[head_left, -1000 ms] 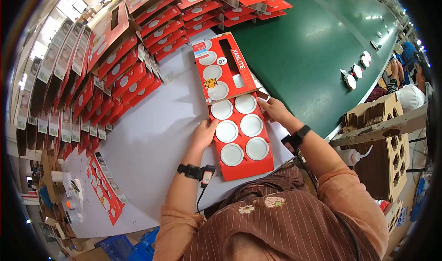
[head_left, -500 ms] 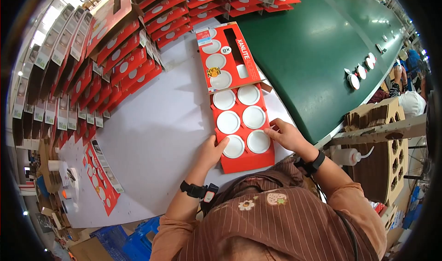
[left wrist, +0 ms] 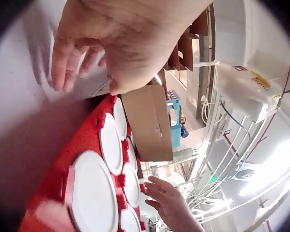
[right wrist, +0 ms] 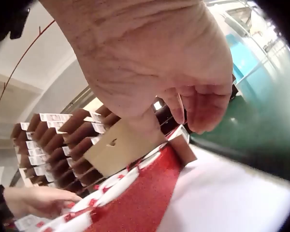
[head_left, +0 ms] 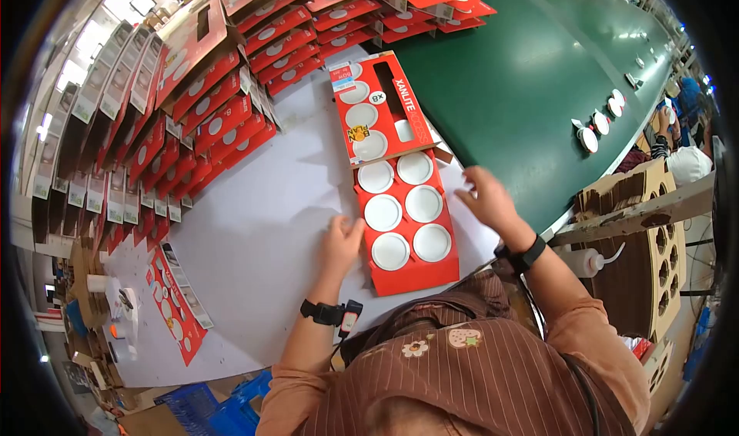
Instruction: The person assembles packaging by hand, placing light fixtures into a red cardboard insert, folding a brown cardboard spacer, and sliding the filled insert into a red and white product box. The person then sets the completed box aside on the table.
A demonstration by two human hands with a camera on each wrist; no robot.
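Observation:
A red tray with round white discs in two rows lies partly inside a red printed sleeve box on the white table. The left hand is beside the tray's left edge, thumb close to it, fingers relaxed; in the left wrist view the left hand holds nothing. The right hand is raised off the tray's right side, fingers loosely bent and empty. A brown flap of the sleeve sticks out below the right hand in the right wrist view.
Stacked red boxes stand at the left and back. A flat red printed carton lies on the white table at left. The green surface carries several white discs. Brown cardboard and a white bottle are at right.
Both hands moved down the tray, then back up toward the sleeve. The right hand let go of the tray edge and lifted to the right; the left hand's thumb moved off the discs.

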